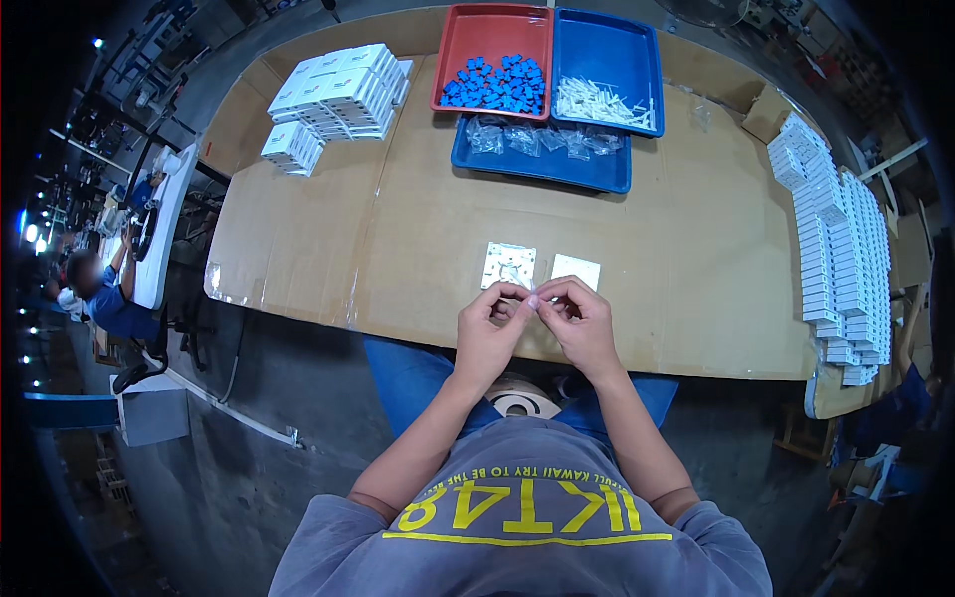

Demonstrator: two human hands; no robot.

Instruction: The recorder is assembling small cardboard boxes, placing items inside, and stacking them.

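My left hand [489,333] and my right hand [581,326] meet fingertip to fingertip above the near part of the table. Both are closed in a pinch; whatever lies between the fingers is too small and hidden to name. Just beyond the left hand is a white square plastic housing [494,261] with its inner side up and something clear or shiny on it. A plain white square cover [577,269] lies beyond the right hand, partly hidden by its fingers.
Farther back stand a red tray [447,60] of blue plastic parts, a blue tray [607,45] of white sticks and a lower blue tray [537,171] with clear plastic bags. White boxes [333,85] are stacked far left, tall white stacks [831,249] at right. Another person [114,298] sits at left.
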